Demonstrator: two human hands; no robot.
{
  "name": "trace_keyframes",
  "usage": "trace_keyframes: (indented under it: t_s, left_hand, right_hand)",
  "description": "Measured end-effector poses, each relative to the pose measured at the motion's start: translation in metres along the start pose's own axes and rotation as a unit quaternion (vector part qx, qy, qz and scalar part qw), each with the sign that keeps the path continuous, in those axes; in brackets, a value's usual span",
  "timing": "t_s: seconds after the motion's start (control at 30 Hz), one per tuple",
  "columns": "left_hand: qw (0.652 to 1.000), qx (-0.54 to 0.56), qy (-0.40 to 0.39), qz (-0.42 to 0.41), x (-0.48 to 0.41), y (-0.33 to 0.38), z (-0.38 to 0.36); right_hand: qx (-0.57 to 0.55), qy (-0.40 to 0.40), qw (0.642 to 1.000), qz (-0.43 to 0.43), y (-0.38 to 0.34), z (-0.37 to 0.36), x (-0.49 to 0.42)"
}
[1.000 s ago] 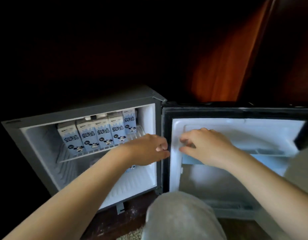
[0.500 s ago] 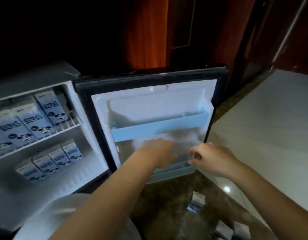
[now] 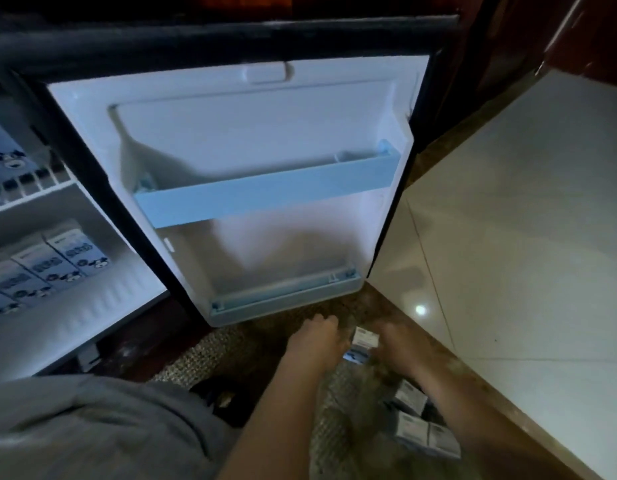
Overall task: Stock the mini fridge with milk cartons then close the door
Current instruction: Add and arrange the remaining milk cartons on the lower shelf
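The mini fridge door (image 3: 251, 126) stands wide open, its white inner side facing me with a pale blue door shelf (image 3: 265, 192). Below its bottom edge, a milk carton (image 3: 365, 337) sits low over the floor between my two hands. My left hand (image 3: 317, 341) presses its left side and my right hand (image 3: 402, 348) its right side. Several more cartons (image 3: 418, 424) lie on the floor by my right forearm. Inside the fridge at left, cartons (image 3: 57, 261) stand on the bottom, and others (image 3: 5, 157) on the wire shelf.
My knee in grey cloth (image 3: 92, 427) fills the lower left. A woven mat (image 3: 203, 355) lies on the dark floor under my arms. Pale tiles (image 3: 525, 237) spread to the right. Dark wooden panels stand behind the door.
My view has swung right and down. Both hands have dropped from the lower part of the door to the floor and now flank a carton there.
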State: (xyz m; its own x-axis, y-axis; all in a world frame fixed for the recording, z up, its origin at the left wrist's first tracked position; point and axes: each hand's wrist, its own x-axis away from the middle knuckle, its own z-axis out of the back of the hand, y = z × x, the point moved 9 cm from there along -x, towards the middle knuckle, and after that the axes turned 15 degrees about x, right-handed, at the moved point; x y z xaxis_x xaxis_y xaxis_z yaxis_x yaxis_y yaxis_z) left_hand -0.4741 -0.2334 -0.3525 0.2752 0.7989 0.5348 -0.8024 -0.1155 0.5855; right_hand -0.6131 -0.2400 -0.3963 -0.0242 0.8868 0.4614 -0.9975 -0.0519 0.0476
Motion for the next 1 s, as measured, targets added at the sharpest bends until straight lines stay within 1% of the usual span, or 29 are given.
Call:
trace_keyframes:
  t_s: [0.1,0.17,0.27,0.4,0.5,0.57,0.67,0.73,0.83,1.0]
  left_hand:
    - [0.999,0.030,-0.016,0.030,-0.003,-0.022,-0.030]
    - [0.998,0.017,-0.024,0.053,-0.002,-0.038,-0.045]
    - [0.995,0.003,-0.031,0.092,0.000,-0.058,-0.057]
    - [0.992,0.047,-0.031,0.111,-0.002,-0.067,-0.055]
    - [0.992,0.088,-0.022,0.092,-0.004,-0.060,-0.052]
    - [0.988,0.135,-0.015,0.075,-0.004,-0.052,-0.050]
    - [0.976,0.213,0.012,0.042,-0.001,-0.039,-0.043]
    - [0.973,0.228,0.030,0.032,0.003,-0.034,-0.037]
    - [0.977,0.210,0.038,0.014,0.010,-0.028,-0.030]
    - [0.951,0.302,0.048,-0.053,0.024,-0.002,-0.004]
  right_hand:
    - [-0.005,-0.025,0.999,-0.042,0.005,-0.035,-0.010]
    - [-0.011,-0.022,0.997,-0.072,0.007,-0.047,-0.015]
    - [0.004,-0.009,0.997,-0.075,0.004,-0.054,-0.025]
    - [0.022,0.002,0.997,-0.069,-0.002,-0.050,-0.033]
    - [0.015,0.015,0.998,-0.054,-0.006,-0.039,-0.028]
    - [-0.021,0.027,0.999,-0.034,-0.008,-0.025,-0.020]
    - [-0.088,0.063,0.994,0.027,-0.014,0.008,-0.004]
    - [-0.117,0.075,0.988,0.064,-0.016,0.033,0.012]
    - [-0.139,0.099,0.979,0.112,-0.021,0.071,0.039]
    - [-0.160,0.163,0.963,0.144,-0.019,0.126,0.073]
